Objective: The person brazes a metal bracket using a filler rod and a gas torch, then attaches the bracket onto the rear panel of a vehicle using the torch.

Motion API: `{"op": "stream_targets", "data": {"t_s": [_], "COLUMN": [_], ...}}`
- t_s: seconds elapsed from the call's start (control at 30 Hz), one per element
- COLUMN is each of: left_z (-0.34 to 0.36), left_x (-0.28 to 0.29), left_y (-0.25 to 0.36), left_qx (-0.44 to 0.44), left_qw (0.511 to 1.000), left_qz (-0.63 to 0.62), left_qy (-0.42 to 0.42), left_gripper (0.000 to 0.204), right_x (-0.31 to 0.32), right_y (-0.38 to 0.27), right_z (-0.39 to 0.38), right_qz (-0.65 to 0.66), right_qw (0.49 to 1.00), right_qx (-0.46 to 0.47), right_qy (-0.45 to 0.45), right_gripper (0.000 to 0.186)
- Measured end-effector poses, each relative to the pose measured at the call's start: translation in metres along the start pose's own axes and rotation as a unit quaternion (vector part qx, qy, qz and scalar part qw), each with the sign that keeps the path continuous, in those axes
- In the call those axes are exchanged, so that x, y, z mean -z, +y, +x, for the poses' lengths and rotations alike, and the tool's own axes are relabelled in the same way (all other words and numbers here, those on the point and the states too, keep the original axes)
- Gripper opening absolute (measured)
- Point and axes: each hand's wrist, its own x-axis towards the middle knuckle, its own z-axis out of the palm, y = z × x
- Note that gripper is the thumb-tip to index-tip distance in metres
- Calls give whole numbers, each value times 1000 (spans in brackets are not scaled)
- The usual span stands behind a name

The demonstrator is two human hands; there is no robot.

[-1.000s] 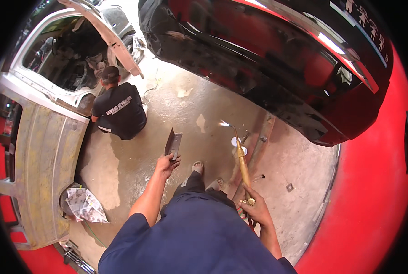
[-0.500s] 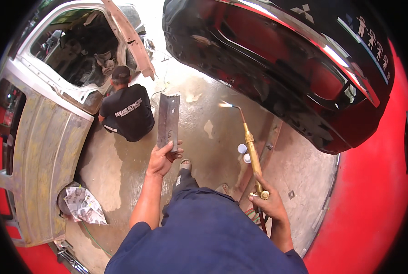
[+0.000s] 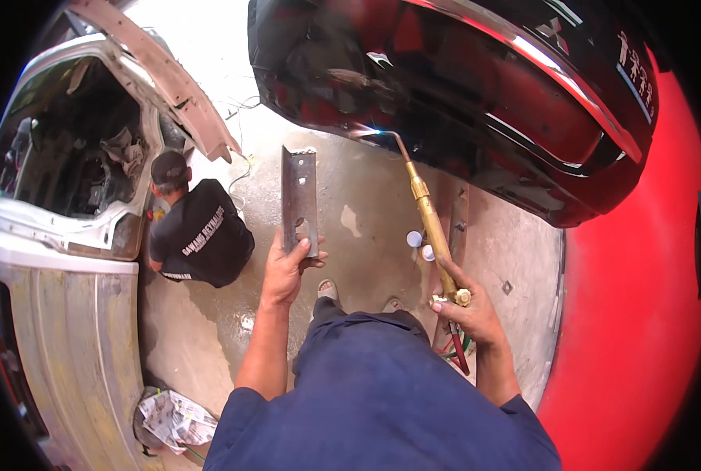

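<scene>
My left hand (image 3: 286,271) is closed round the lower end of a dark steel angle bracket (image 3: 291,192) with holes in it, held upright in front of me. My right hand (image 3: 466,310) grips a brass cutting torch (image 3: 427,220) by its valve end; a lit flame (image 3: 374,133) comes off its bent tip, a little to the right of and above the bracket's top. Red and green hoses (image 3: 459,353) hang from the torch below my hand. Two small white round objects (image 3: 414,239) show on the floor beside the torch.
A person in a black shirt (image 3: 201,235) crouches left at a stripped white car body (image 3: 138,247). A black car's rear (image 3: 460,94) stands upper right, a red surface (image 3: 617,337) along the right. Newspaper (image 3: 177,416) lies lower left; a cable (image 3: 240,180) trails over the wet floor (image 3: 342,259).
Both hands have risen with the bracket and torch. The flame sits higher, now against the background of the black car. The view has shifted, with the crouching person now appearing lower in it.
</scene>
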Motion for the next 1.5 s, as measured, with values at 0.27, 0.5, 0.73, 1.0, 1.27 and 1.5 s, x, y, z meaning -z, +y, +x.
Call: {"op": "stream_targets", "data": {"t_s": [0.27, 0.5, 0.73, 1.0, 1.27, 1.5], "left_z": [45, 62, 93, 105, 111, 124], "left_x": [-14, -28, -46, -61, -42, -17], "left_y": [16, 25, 32, 29, 47, 72], "left_qx": [9, 17, -11, -2, -19, -27], "left_qw": [1000, 999, 998, 994, 993, 992], "left_qz": [1, 25, 63, 82, 95, 116], "left_qy": [-25, -16, 20, 77, 73, 37], "left_gripper": [47, 42, 46, 41, 44, 45], "right_x": [-34, -31, -3, 53, 65, 22], "right_y": [-12, -20, -6, 6, 13, 36], "right_z": [24, 65, 130, 160, 150, 121], "right_qz": [35, 57, -161, -79, 122, 366], "right_qw": [999, 998, 983, 992, 981, 924], "right_qx": [-20, -26, 91, 3, -75, -73], "right_qy": [22, 8, 9, -94, -129, -89], "right_gripper": [80, 79, 73, 77, 85, 82]}}
